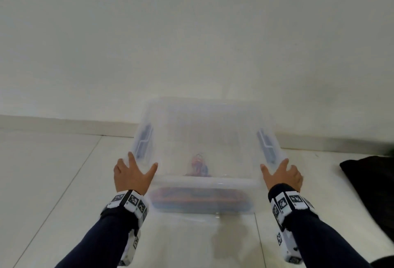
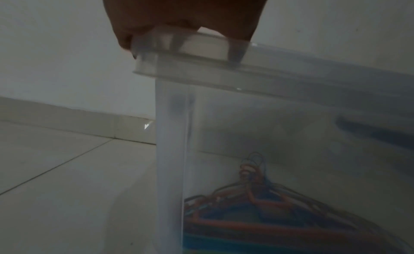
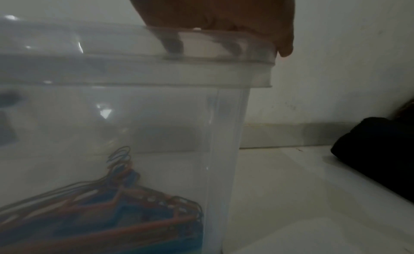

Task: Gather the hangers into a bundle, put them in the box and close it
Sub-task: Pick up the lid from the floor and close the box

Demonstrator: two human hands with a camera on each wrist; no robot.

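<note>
The clear box (image 1: 202, 206) stands on the tiled floor (image 1: 53, 171) by a white wall, hangers (image 2: 268, 213) bundled inside. Lid (image 1: 202, 131) on; left hand (image 1: 130, 176) and right hand (image 1: 283, 175) press spread fingers on its near corners.

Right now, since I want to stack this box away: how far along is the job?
Done: the hangers lie bundled inside the clear box. In hand: the lid sits on top, left hand and right hand pressing its near corners. Left: the side latches may need snapping; too blurred to tell.
</note>
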